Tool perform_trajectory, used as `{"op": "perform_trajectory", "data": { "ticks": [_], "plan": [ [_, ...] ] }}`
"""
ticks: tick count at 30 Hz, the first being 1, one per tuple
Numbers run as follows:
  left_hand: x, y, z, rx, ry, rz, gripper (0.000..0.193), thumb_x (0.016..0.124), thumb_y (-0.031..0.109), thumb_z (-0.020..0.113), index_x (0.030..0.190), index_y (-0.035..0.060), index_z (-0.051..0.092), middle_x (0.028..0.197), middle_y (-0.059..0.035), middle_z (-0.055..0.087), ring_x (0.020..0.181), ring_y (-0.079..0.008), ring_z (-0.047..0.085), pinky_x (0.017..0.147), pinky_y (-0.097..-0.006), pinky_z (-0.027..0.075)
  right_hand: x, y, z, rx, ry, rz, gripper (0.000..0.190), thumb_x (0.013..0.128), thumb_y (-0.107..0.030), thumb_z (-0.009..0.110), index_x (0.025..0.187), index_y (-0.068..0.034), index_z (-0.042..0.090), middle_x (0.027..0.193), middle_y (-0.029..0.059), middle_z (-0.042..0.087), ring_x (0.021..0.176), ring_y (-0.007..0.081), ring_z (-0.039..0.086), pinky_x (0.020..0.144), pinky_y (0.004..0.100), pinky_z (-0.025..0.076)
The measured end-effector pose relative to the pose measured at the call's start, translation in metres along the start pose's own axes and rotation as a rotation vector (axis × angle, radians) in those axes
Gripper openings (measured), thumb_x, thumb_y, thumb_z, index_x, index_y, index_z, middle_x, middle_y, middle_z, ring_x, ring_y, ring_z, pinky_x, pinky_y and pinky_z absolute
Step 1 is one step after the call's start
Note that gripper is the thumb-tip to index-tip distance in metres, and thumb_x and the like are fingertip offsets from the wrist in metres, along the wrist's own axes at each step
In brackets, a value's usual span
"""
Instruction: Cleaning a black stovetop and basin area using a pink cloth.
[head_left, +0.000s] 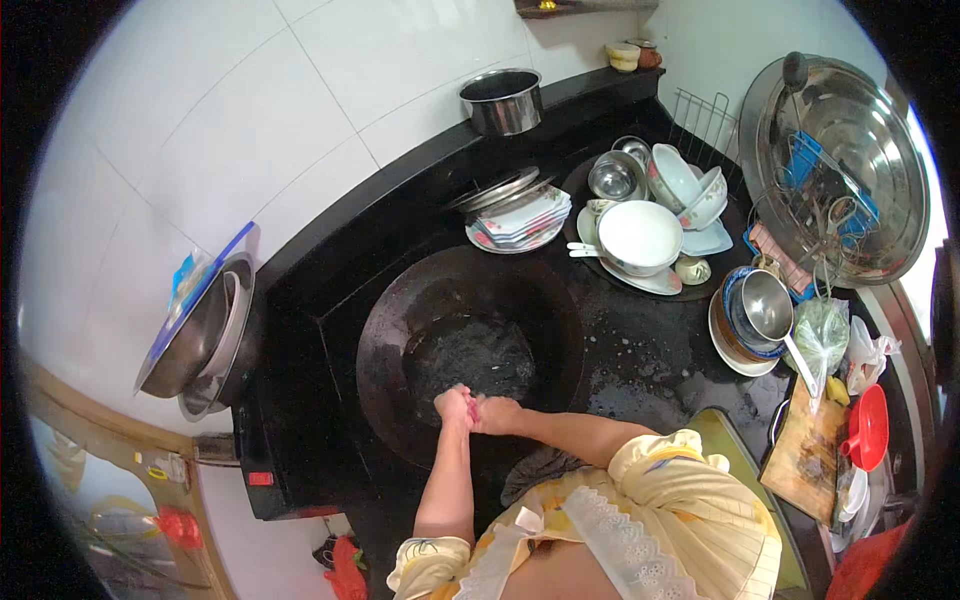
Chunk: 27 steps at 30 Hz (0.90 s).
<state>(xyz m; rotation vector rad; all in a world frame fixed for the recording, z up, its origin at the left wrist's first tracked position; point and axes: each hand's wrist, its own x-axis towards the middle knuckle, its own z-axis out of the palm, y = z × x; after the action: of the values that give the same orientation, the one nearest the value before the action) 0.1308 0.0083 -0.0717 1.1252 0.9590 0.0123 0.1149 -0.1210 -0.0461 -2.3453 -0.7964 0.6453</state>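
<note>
A large dark wok (382, 360) with water in its bottom is set into the black counter before me. Over its near side, my left hand (452, 406) and my right hand (496, 415) are pressed together. Between them shows a small part of a pinkish-red thing, perhaps a cloth; its kind is hard to tell. The fingers are curled around it, and the rest of it is hidden. A dark grey cloth (536, 469) lies at the wok's near rim, close to my right forearm.
Stacked plates (521, 225) stand behind the wok, bowls (641, 232) to the right. A steel pot (502, 103) sits on the back ledge. Further right are a small saucepan (765, 304), a wooden cutting board (806, 457) and a red plastic scoop (870, 427). Metal basins (202, 337) lean at the left.
</note>
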Motion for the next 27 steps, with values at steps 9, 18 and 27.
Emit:
{"op": "perform_trajectory", "data": {
  "ticks": [9, 18, 27],
  "plan": [
    [-0.070, 0.080, -0.012, -0.563, -0.520, 0.247, 0.017, 0.081, 0.009, 0.056, 0.095, -0.0008, 0.060, 0.087, -0.0137, 0.063, 0.083, -0.0275, 0.061, 0.080, -0.0402, 0.050, -0.002, 0.011, -0.098, 1.034, -0.100, -0.085, 0.019, 0.087, -0.016, 0.060, 0.099, -0.001, 0.058, 0.075, 0.0054, 0.060, 0.067, 0.0148, 0.059, 0.058, 0.0298, 0.051],
    [-0.121, 0.105, -0.013, -0.580, -0.670, 0.389, 0.032, 0.080, 0.018, 0.059, 0.105, -0.0014, 0.057, 0.105, -0.0129, 0.061, 0.101, -0.0280, 0.058, 0.091, -0.0442, 0.045, -0.027, -0.054, -0.190, 1.289, 0.123, -0.321, 0.010, 0.091, -0.012, 0.050, 0.084, -0.006, 0.054, 0.071, 0.0012, 0.055, 0.061, 0.0108, 0.051, 0.056, 0.0264, 0.045],
    [-0.145, 0.093, 0.000, -0.026, -0.466, 0.451, 0.050, 0.083, 0.025, 0.063, 0.127, 0.0087, 0.047, 0.116, -0.0048, 0.056, 0.102, -0.0176, 0.052, 0.084, -0.0381, 0.039, -0.012, -0.051, -0.195, 0.820, 0.369, -0.361, 0.013, 0.092, -0.014, 0.049, 0.092, -0.002, 0.054, 0.080, -0.0017, 0.052, 0.076, 0.0082, 0.046, 0.069, 0.0255, 0.042]
  ]
}}
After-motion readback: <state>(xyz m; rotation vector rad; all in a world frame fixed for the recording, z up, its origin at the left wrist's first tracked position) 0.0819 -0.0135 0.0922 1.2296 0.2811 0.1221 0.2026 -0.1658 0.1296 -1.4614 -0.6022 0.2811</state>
